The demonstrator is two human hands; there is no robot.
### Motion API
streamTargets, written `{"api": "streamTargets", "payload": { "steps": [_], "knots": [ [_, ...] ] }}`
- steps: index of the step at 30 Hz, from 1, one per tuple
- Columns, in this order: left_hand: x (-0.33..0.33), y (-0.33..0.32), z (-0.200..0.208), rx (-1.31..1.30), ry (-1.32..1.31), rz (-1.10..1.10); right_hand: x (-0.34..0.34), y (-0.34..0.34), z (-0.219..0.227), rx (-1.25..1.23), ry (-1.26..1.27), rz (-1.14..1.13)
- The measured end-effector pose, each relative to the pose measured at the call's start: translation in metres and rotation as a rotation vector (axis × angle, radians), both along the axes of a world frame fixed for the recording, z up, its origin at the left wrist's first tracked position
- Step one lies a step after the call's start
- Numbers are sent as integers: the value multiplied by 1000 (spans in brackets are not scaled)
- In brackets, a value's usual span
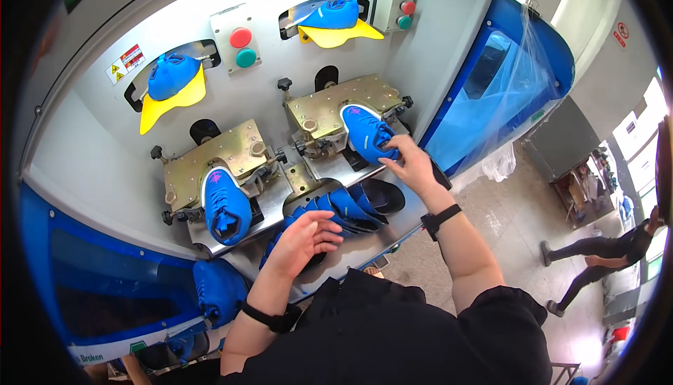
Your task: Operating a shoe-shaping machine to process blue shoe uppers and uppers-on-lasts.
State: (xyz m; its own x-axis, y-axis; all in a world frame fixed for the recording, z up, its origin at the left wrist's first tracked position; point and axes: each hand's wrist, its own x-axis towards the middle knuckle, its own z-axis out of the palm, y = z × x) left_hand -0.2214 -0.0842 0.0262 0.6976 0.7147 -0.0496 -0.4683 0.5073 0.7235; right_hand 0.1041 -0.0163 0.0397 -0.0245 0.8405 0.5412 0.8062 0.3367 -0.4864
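A blue shoe upper with a pink mark sits at the right-hand brass-coloured clamp plate. My right hand is closed on its heel collar, fingers at the opening and thumb on the outer side. My left hand hovers with loosely bent, parted fingers and nothing in it, just above a row of nested blue shoe uppers on the metal ledge. At the left-hand clamp plate sits another blue shoe upper, its toe toward the machine.
Blue uppers with yellow edges sit in the two wall slots. Control boxes with red and green buttons are beside them. Another blue upper hangs at the lower left. Someone in dark clothes is at the far right.
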Motion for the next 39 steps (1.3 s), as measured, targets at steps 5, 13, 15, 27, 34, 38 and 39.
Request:
{"api": "streamTargets", "payload": {
  "steps": [5, 13, 15, 27, 34, 38, 39],
  "knots": [
    [60, 26, -9, -135, 147, 180, -16, 8, -17, -37, 101, 33],
    [169, 74, -21, -217, 151, 357, 7, -2, -11, 12, 42, 199],
    [190, 81, -25, -238, 297, 471, 15, -16, -21, 8, -16, 235],
    [186, -1, -24, 46, 354, 447, 81, -81, -19, 327, 164, 612],
    [152, -45, -22, 122, 362, 430, 44, -53, 52, -468, 954, 789],
    [125, -62, -4, 124, 292, 477, 21, -55, 48, -620, 1037, 1144],
    [117, -68, -1, -10, 174, 528, 10, -60, 50, -632, 1033, 1160]
  ]
}}
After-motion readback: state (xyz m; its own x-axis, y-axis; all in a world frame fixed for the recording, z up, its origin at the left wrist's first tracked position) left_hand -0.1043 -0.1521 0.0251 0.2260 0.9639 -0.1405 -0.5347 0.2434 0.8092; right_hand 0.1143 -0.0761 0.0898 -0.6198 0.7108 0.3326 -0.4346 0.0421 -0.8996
